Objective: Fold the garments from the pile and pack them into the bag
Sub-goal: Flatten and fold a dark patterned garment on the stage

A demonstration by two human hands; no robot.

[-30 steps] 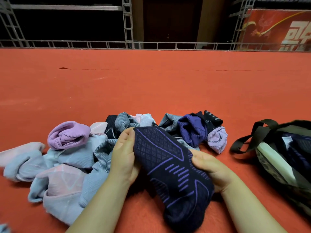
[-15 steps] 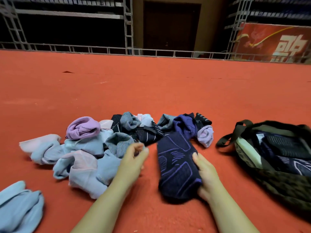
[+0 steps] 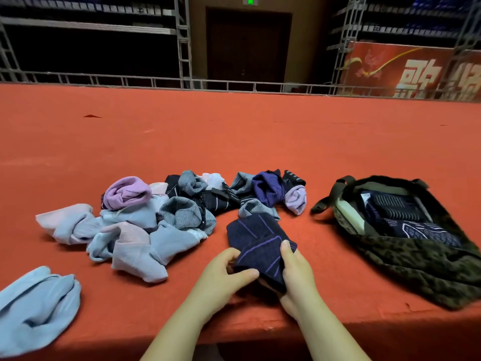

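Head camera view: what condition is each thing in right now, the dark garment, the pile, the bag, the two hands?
Dark navy garment: partly folded, near end lifted off the red table.
Left hand: grips its near left edge.
Right hand: grips its near right edge.
Pile: crumpled, unfolded.
Light blue garment: lies apart, near left.
Bag: open, folded dark garments inside.

Single head cam, looking forward and down across red table (image 3: 234, 142), close over hands, railing beyond.
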